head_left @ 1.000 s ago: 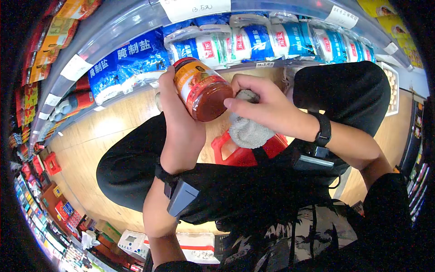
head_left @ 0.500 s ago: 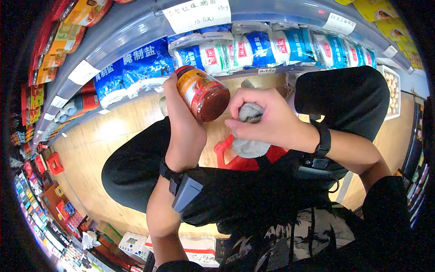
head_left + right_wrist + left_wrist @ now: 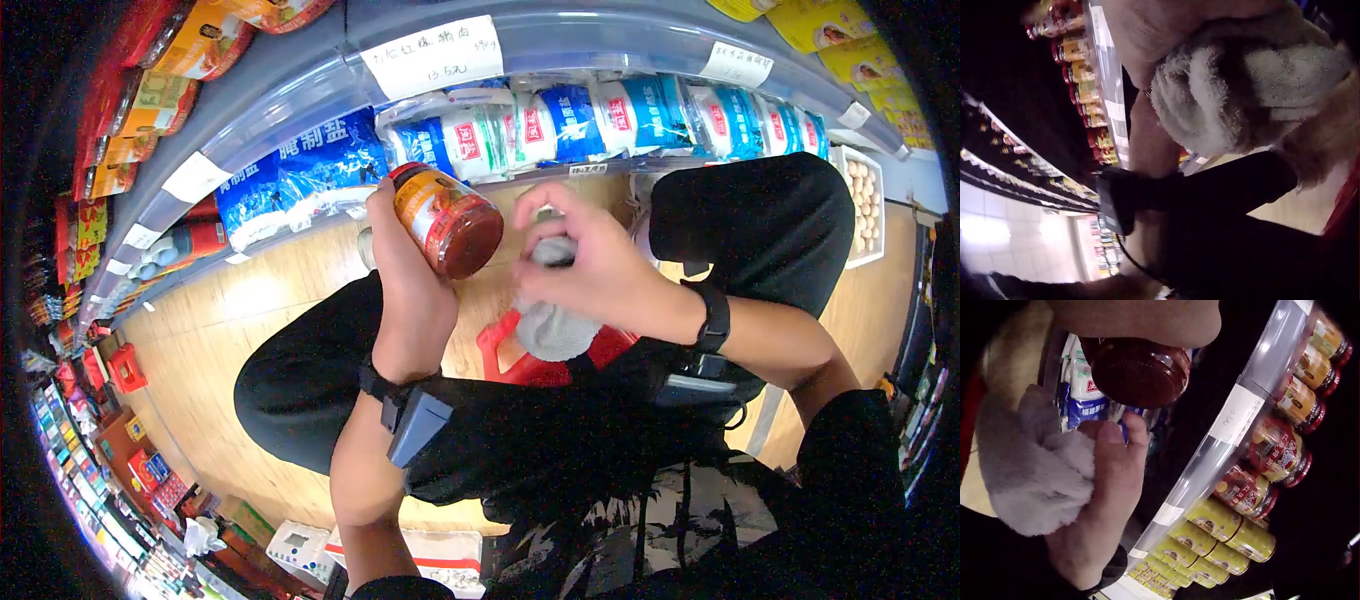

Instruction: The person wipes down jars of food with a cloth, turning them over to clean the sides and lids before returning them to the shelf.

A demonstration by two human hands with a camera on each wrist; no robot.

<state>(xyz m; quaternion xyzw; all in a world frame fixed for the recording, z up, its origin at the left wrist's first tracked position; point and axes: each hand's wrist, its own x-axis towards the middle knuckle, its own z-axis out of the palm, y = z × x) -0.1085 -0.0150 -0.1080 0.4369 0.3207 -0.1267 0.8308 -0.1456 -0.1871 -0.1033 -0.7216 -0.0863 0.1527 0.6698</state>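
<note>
In the head view a glass jar [image 3: 450, 222] with a red lid and orange label lies tilted in the left hand [image 3: 412, 290], its base toward the right hand. The right hand [image 3: 610, 270], slightly blurred, has its fingers curled round a grey cloth [image 3: 555, 330] that hangs below the palm, a short way right of the jar. The left wrist view shows the dark red jar base [image 3: 1140, 372] near the right fingertips and the bunched cloth [image 3: 1035, 469]. From the right wrist the cloth [image 3: 1210, 94] fills the palm.
Ahead runs a shelf with bagged salt [image 3: 570, 122] and price tags [image 3: 432, 55]. More jars [image 3: 200, 40] stand at the upper left. A red plastic object [image 3: 600, 350] is on the floor between the legs; a white crate of eggs [image 3: 862, 205] stands at the right.
The right hand has drawn back from the jar's base with the cloth bunched in its grip. The left hand keeps hold of the jar, now slightly lower and further right in view.
</note>
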